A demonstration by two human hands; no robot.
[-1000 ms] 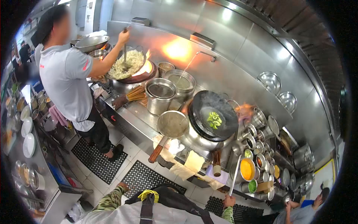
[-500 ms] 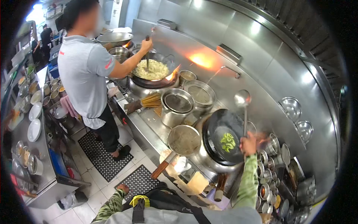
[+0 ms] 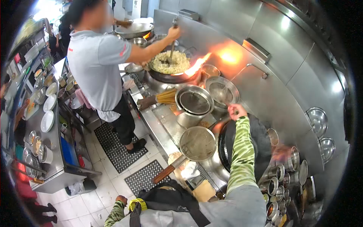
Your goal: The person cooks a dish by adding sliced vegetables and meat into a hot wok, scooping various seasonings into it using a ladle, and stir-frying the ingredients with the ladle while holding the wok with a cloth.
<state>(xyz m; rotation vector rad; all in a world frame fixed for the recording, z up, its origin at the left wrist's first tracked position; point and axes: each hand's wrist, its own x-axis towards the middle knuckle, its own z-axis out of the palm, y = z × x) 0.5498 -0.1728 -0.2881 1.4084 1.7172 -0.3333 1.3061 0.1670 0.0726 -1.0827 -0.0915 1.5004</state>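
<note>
We reach our right hand (image 3: 237, 111), fingers closed round a handle (image 3: 236, 112), up beside a water pot (image 3: 235, 90). Our sleeve (image 3: 242, 151) crosses the dark wok (image 3: 261, 140). Our left hand (image 3: 121, 199) hangs low. Leftward, a co-worker (image 3: 98, 68) works a ladle (image 3: 172, 51) in food (image 3: 177, 65) beside flames (image 3: 198, 64).

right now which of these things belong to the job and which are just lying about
Seemingly in use:
handle in the right hand
dark wok
round pan beside the right hand

Seemingly lying about:
wooden-handled strainer
bundled sticks
metal bowl on the far right
perforated floor mat
</note>
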